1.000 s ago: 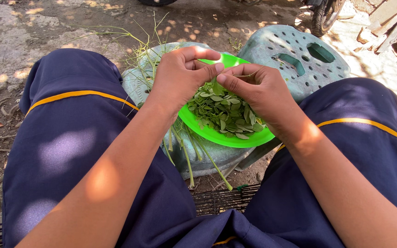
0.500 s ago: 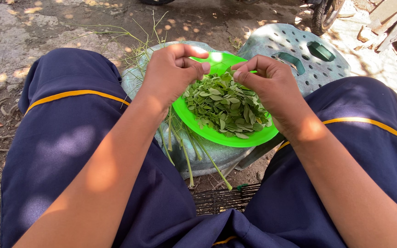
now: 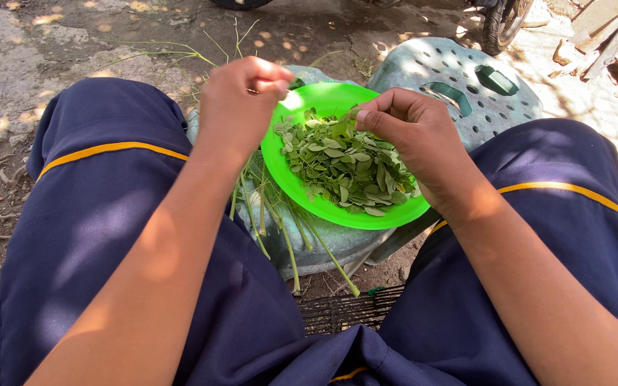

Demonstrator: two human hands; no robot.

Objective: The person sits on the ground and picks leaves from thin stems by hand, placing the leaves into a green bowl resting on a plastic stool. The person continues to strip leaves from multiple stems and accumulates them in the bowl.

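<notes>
Two hands pinching sprigs above a green plate of small leaves

The left hand (image 3: 241,107) is curled into a loose fist, thumb pressed to forefinger on a thin stem (image 3: 253,91) that is barely visible, wrist bent and forearm running down toward the camera. The right hand (image 3: 413,136) is closed too, fingertips nipping a small leafy sprig (image 3: 341,125) just over the heap of leaves (image 3: 345,168). The green plate (image 3: 302,189) sits between and under both hands, on a grey plastic stool (image 3: 337,246); bare stalks (image 3: 287,229) hang below the left wrist. A second stool (image 3: 459,75) lies beyond the right hand
</notes>
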